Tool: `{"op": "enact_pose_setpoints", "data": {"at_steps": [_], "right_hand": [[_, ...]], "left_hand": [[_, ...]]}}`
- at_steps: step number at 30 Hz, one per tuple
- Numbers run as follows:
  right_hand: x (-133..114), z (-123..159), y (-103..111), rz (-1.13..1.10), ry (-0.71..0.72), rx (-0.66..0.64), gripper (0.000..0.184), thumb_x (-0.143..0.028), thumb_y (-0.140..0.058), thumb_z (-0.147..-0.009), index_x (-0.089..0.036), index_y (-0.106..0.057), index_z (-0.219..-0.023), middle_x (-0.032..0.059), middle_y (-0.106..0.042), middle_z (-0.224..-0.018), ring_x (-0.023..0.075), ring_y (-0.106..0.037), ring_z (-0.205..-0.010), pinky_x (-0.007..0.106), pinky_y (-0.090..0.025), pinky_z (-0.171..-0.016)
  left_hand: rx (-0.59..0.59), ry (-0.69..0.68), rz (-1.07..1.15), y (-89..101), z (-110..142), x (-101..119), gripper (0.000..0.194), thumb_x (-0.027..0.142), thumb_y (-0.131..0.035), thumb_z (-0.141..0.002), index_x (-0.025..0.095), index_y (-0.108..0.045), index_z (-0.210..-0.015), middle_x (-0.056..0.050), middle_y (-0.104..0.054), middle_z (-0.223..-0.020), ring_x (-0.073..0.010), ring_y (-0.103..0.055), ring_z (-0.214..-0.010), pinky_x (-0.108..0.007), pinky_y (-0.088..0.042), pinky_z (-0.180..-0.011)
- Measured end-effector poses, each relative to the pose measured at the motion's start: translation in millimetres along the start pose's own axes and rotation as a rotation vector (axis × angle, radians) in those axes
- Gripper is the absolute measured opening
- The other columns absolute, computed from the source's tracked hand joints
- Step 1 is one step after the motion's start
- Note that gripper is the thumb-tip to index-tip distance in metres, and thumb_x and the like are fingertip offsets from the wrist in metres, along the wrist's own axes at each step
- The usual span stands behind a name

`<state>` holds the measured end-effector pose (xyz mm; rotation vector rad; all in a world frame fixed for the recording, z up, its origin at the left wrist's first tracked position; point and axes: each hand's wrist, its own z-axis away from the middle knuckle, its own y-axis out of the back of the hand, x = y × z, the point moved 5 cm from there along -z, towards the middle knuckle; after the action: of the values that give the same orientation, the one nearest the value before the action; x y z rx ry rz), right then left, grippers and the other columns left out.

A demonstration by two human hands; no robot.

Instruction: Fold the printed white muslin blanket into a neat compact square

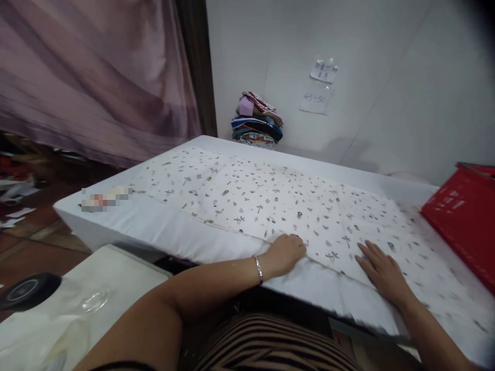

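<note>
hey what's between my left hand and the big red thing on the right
In the head view, the patterned cloth stretches between your left hand and the red thing, with your right hand on it partway.

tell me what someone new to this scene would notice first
The long white printed cloth would probably catch the eye first, spread across the white-covered table with both hands on its near part, left and right. Next comes the bright red object at the right end, then the colourful stack of folded fabric against the wall behind.
</note>
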<state>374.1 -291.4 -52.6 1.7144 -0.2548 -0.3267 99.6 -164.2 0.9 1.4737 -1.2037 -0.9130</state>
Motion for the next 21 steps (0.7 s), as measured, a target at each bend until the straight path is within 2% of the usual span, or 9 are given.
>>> {"op": "enact_pose_setpoints", "data": {"at_steps": [4, 7, 10, 13, 15, 17, 21], "right_hand": [[-8.1, -1.5, 12.3, -0.109, -0.041, -0.016, 0.054, -0.052, -0.030, -0.090, -0.023, -0.046, -0.132, 0.0086, -0.038, -0.144, 0.0277, -0.028, -0.135, 0.055, -0.025, -0.104], [-19.1, 1.3, 31.8, -0.259, -0.028, 0.090, 0.050, -0.050, -0.039, -0.088, -0.023, -0.048, -0.129, 0.0102, -0.047, -0.137, 0.0285, -0.035, -0.131, 0.054, -0.028, -0.103], [-49.6, 9.0, 56.6, -0.417, 0.137, 0.245, 0.036, -0.042, -0.047, -0.088, -0.023, -0.057, -0.116, 0.0092, -0.059, -0.122, 0.0266, -0.045, -0.122, 0.051, -0.034, -0.101], [-92.5, 17.3, 70.4, -0.526, 0.374, 0.261, 0.021, -0.030, -0.052, -0.087, -0.024, -0.060, -0.106, 0.0076, -0.063, -0.112, 0.0221, -0.052, -0.112, 0.044, -0.041, -0.095], [-116.6, 20.8, 72.1, -0.501, 0.477, 0.240, 0.018, -0.024, -0.053, -0.087, -0.023, -0.060, -0.103, 0.0076, -0.063, -0.106, 0.0210, -0.054, -0.104, 0.041, -0.044, -0.089], [-132.0, 21.6, 69.6, -0.430, 0.515, 0.225, 0.017, -0.022, -0.053, -0.086, -0.022, -0.061, -0.101, 0.0075, -0.064, -0.099, 0.0211, -0.056, -0.096, 0.041, -0.046, -0.083], [-140.9, 18.0, 60.5, -0.324, 0.486, 0.218, 0.015, -0.020, -0.052, -0.087, -0.021, -0.062, -0.098, 0.0081, -0.064, -0.095, 0.0223, -0.055, -0.090, 0.041, -0.045, -0.077]], "left_hand": [[0.021, 0.009, 0.060, 1.3, -0.1, -8.9, 0.025, 0.007, -0.046, -0.083, 0.018, -0.054, -0.103, -0.004, -0.060, -0.098, -0.0190, -0.052, -0.092, -0.032, -0.040, -0.074], [0.001, -0.001, 0.076, 2.6, -2.9, -11.2, 0.033, 0.003, -0.044, -0.079, 0.018, -0.054, -0.107, -0.004, -0.061, -0.098, -0.0191, -0.053, -0.090, -0.032, -0.041, -0.074], [-0.001, -0.002, 0.092, 4.4, -5.2, -11.8, 0.037, -0.001, -0.042, -0.075, 0.017, -0.054, -0.105, -0.004, -0.062, -0.096, -0.0191, -0.053, -0.090, -0.032, -0.041, -0.074], [0.002, 0.021, 0.102, 5.3, -6.3, -12.9, 0.035, -0.001, -0.042, -0.074, 0.017, -0.055, -0.100, -0.004, -0.061, -0.092, -0.0185, -0.053, -0.087, -0.031, -0.041, -0.073], [0.003, 0.036, 0.104, 5.4, -6.7, -13.7, 0.031, 0.000, -0.042, -0.075, 0.017, -0.055, -0.097, -0.004, -0.061, -0.089, -0.0184, -0.053, -0.085, -0.031, -0.041, -0.072], [0.011, 0.041, 0.103, 5.5, -6.8, -14.2, 0.027, 0.001, -0.042, -0.076, 0.017, -0.054, -0.095, -0.004, -0.060, -0.088, -0.0185, -0.053, -0.084, -0.031, -0.041, -0.072], [0.021, 0.041, 0.109, 5.5, -6.0, -14.1, 0.025, 0.002, -0.043, -0.076, 0.017, -0.053, -0.094, -0.003, -0.059, -0.086, -0.0187, -0.053, -0.083, -0.032, -0.042, -0.071]]}}
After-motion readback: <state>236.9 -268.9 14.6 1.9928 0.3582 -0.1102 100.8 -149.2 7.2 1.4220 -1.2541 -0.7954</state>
